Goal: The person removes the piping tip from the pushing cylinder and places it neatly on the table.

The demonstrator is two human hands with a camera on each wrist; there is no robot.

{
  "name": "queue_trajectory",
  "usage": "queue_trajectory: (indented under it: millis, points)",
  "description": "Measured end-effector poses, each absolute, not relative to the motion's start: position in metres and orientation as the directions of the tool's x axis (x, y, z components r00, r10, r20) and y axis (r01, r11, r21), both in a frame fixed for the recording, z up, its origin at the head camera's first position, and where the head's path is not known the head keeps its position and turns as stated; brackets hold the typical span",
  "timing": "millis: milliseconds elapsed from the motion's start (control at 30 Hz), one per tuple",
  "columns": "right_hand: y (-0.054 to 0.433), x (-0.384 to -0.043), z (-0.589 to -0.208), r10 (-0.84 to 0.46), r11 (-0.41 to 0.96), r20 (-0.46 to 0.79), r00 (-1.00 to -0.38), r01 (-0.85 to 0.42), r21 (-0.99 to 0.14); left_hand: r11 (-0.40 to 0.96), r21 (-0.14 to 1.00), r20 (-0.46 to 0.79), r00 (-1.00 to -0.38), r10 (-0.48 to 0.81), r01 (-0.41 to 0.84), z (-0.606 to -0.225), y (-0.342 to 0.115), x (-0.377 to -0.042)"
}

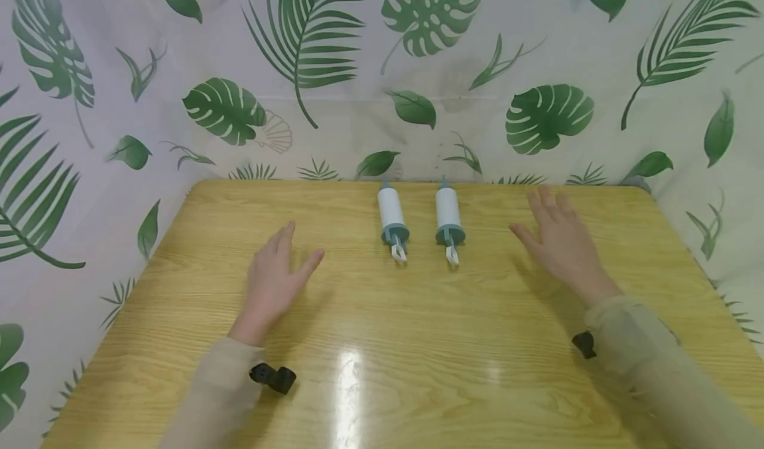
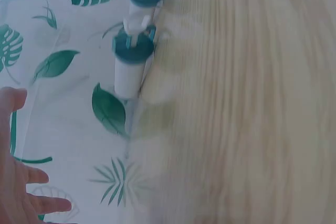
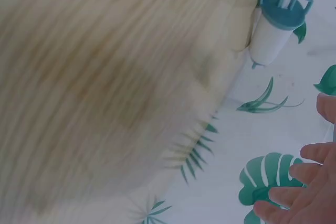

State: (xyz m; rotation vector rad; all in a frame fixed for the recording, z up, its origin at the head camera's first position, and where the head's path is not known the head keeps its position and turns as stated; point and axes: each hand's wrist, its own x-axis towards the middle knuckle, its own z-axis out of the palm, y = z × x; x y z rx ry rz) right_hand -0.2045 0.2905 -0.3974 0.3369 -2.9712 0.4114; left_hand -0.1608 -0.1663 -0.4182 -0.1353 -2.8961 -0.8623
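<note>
Two white syringes lie side by side near the far edge of the table, a left syringe [image 1: 390, 207] and a right syringe [image 1: 447, 207]. Each has a thick white barrel, a teal collar with finger loops, a white plunger handle towards me and a teal pointed tip at the back. Left of them is my left hand [image 1: 274, 280], thumb spread from the fingers, holding nothing. On their right, my right hand [image 1: 564, 240] is held over the table with its fingers extended and nothing in it. Both wrist views show spread fingers and the syringes some distance away.
The wooden table [image 1: 418, 356] reaches back to a white cloth [image 1: 352, 117] printed with green leaves, which also covers the sides. A small black wrist device [image 1: 273, 377] sits at my left sleeve, another black device [image 1: 584, 345] at the right.
</note>
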Motion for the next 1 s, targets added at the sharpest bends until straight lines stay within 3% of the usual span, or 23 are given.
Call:
queue_trajectory:
  millis: [267, 467, 1000]
  points:
    - [0.259, -0.214, -0.386, -0.224, 0.857, 0.169, -0.960, -0.277, -0.434, 0.653, 0.755, 0.061, -0.998, 0.026, 0.063, -0.425, -0.133, -0.163]
    - [0.230, -0.227, -0.382, -0.269, 0.804, 0.161, -0.950, -0.314, -0.504, 0.550, 0.834, 0.058, -0.998, 0.012, 0.055, -0.425, -0.109, -0.166]
    - [0.170, -0.278, -0.367, -0.425, 0.774, 0.149, -0.893, -0.444, -0.451, 0.409, 0.912, 0.042, -0.999, -0.003, 0.038, -0.430, -0.064, -0.184]
